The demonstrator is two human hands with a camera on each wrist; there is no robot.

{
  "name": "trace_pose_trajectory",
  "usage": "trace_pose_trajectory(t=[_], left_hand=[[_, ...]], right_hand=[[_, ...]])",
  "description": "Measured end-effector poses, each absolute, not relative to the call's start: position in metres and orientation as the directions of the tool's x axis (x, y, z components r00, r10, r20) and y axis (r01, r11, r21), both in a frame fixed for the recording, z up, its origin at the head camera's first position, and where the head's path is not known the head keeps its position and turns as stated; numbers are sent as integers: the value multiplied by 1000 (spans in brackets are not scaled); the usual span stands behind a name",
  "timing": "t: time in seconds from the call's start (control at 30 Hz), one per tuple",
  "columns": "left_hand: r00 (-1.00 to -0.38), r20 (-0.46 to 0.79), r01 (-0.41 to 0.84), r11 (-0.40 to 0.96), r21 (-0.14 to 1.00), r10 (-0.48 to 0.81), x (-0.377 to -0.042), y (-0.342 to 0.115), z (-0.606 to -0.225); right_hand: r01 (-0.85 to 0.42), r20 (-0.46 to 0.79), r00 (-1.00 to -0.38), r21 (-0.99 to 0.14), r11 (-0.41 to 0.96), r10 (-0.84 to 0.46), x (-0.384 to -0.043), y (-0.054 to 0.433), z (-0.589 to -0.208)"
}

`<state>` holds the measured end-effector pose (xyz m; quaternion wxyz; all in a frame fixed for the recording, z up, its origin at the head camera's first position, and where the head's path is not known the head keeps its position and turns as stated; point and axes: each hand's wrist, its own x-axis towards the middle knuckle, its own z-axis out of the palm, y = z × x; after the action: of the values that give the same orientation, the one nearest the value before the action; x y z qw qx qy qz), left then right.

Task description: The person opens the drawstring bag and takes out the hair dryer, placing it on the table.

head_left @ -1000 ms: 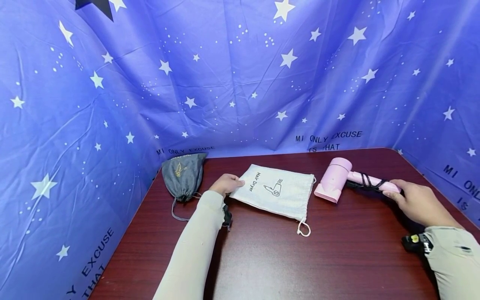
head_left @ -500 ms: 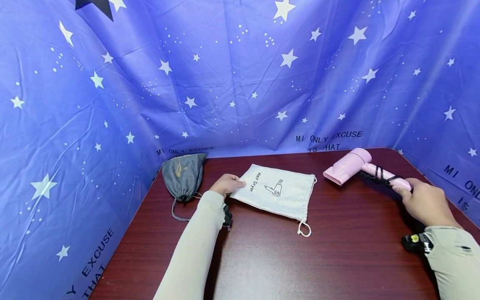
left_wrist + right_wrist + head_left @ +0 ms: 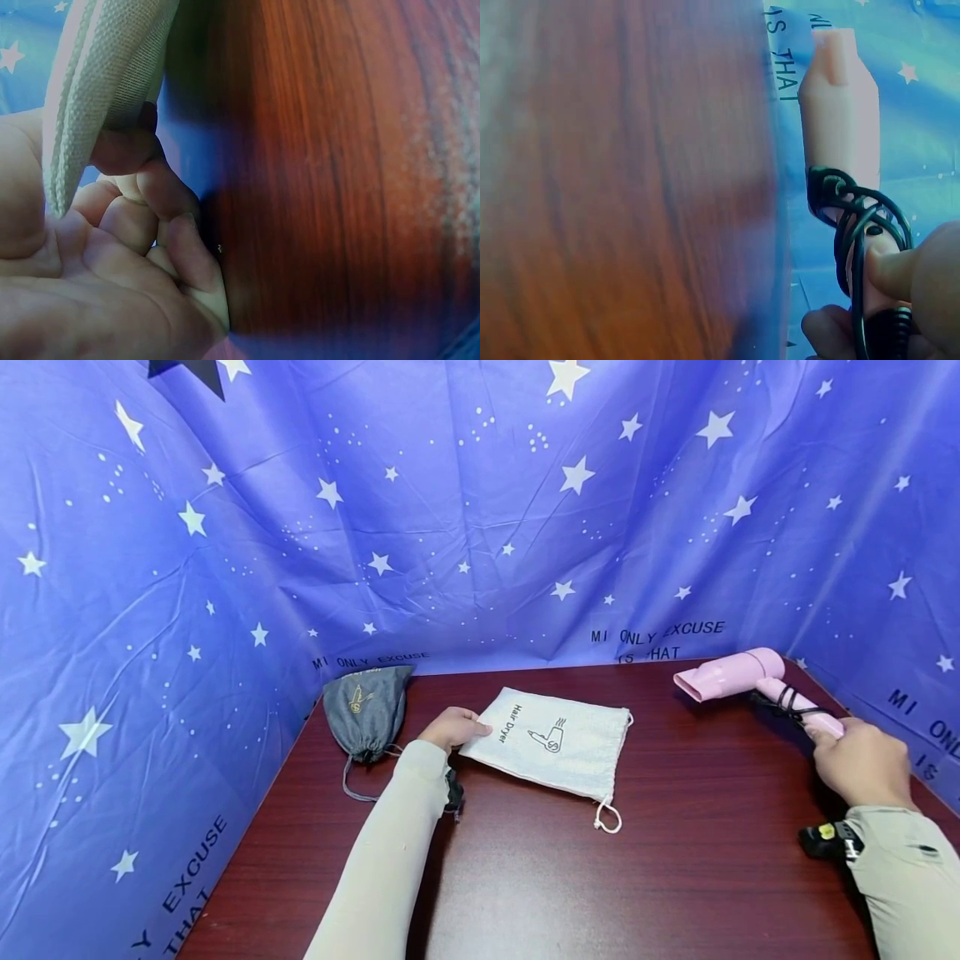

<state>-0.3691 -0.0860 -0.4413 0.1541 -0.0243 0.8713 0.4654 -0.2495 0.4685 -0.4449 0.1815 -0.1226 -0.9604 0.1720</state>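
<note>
A white drawstring bag (image 3: 555, 743) printed "Hair Dryer" lies flat in the middle of the table. My left hand (image 3: 452, 729) pinches its left corner; in the left wrist view the bag's edge (image 3: 105, 82) sits between thumb and fingers, the other fingers curled beneath. Over at the right, my right hand (image 3: 862, 764) grips the handle end of a pink hair dryer (image 3: 731, 675), whose nozzle points left. A black cord (image 3: 855, 217) is wound around the handle, and the thumb presses on the handle in the right wrist view.
A grey drawstring bag (image 3: 366, 714) with a gold print lies at the table's back left, its cord trailing forward. Blue star-patterned cloth (image 3: 465, 527) hangs behind and along both sides of the dark red table (image 3: 600, 893).
The hair dryer has moved right and toward the back, away from the white bag, and its nozzle has swung from pointing forward to pointing left. My left hand and the white bag stay put.
</note>
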Motion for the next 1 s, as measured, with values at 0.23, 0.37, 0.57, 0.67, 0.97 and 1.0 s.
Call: trace_pose_trajectory(t=[0.23, 0.37, 0.57, 0.67, 0.97, 1.0], left_hand=[[-948, -300, -183, 585, 790, 109, -371, -88, -440], [-949, -291, -163, 593, 788, 125, -370, -89, -440], [-948, -287, -149, 608, 780, 135, -369, -90, -440], [-948, -289, -149, 615, 774, 134, -369, -89, -441], [-949, -287, -152, 603, 783, 133, -365, -88, -438], [-949, -288, -156, 603, 782, 128, -365, -88, -437]], right_hand=[[259, 258, -893, -375, 890, 369, -252, 474, -443], [306, 212, -889, -387, 870, 407, -253, 478, -444], [335, 181, -882, -407, 850, 435, -252, 483, -447], [325, 191, -883, -408, 853, 428, -252, 484, -449], [322, 214, -877, -401, 858, 430, -253, 486, -449], [322, 218, -876, -400, 858, 430, -254, 486, -448]])
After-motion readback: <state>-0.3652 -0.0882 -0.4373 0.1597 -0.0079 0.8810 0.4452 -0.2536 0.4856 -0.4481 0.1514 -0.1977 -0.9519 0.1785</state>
